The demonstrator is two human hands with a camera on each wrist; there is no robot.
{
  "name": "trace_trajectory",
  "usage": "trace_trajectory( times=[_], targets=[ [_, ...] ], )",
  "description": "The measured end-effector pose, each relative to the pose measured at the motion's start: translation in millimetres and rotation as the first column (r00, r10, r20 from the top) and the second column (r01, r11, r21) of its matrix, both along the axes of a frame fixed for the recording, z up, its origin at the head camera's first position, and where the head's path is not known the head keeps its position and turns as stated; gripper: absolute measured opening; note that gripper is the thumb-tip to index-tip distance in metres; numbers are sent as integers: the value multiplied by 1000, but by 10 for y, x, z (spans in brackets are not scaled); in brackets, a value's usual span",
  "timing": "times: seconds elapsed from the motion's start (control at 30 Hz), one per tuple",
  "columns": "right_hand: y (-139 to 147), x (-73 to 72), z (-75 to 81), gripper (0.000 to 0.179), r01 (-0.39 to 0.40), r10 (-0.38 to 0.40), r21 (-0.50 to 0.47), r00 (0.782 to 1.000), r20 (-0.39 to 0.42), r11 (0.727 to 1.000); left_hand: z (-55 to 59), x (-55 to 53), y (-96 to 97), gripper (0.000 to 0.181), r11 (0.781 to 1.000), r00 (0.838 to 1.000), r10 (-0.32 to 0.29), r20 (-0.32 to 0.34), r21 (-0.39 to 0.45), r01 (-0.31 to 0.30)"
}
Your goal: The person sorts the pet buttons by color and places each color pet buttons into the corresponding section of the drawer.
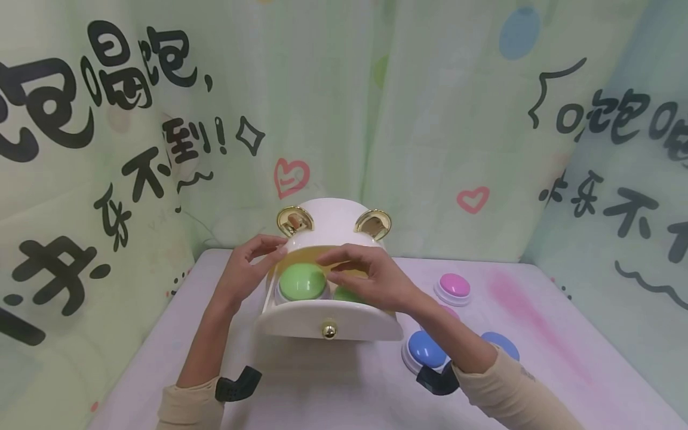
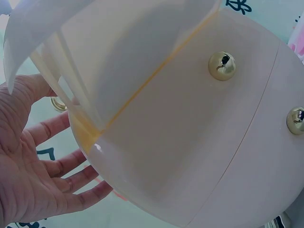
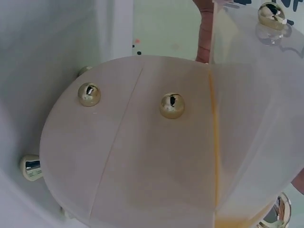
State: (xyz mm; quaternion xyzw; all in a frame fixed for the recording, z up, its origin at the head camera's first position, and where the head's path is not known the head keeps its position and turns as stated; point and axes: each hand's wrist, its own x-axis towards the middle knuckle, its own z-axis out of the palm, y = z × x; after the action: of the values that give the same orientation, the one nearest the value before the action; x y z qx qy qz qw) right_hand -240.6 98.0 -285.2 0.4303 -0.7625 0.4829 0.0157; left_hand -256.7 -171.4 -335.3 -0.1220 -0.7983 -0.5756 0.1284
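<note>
A white rounded box (image 1: 340,218) with two gold ear-shaped pieces stands on the table, its top drawer (image 1: 290,319) pulled out by a gold knob (image 1: 329,330). Inside the drawer sit two round push buttons: a green button (image 1: 302,282) on the left and another green button (image 1: 347,295) on the right, partly covered by my right hand (image 1: 371,273). That hand hovers over the drawer, fingers bent loosely, thumb and index apart. At the box's left side is my left hand (image 1: 248,272); in the left wrist view its fingers (image 2: 73,183) reach along the rounded edge.
Right of the box lie a pink button (image 1: 454,285), a blue button (image 1: 427,348) and another blue button (image 1: 501,344), plus a second pink one mostly behind my right forearm. Printed curtains (image 1: 441,119) enclose the table. Below the drawer, the box front (image 3: 137,156) carries more gold knobs.
</note>
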Motion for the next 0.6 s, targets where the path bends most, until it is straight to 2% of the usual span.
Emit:
trace_trajectory(
  times=[0.47,0.6],
  targets=[
    [121,220,103,28,4,-12,-101,997,-76,995,9,-3,-1,36,1000,1000,-1,-13,-1,1],
    [164,293,93,28,-4,-19,-149,988,-151,989,6,3,-3,36,1000,1000,-3,-11,-2,3]
  ],
)
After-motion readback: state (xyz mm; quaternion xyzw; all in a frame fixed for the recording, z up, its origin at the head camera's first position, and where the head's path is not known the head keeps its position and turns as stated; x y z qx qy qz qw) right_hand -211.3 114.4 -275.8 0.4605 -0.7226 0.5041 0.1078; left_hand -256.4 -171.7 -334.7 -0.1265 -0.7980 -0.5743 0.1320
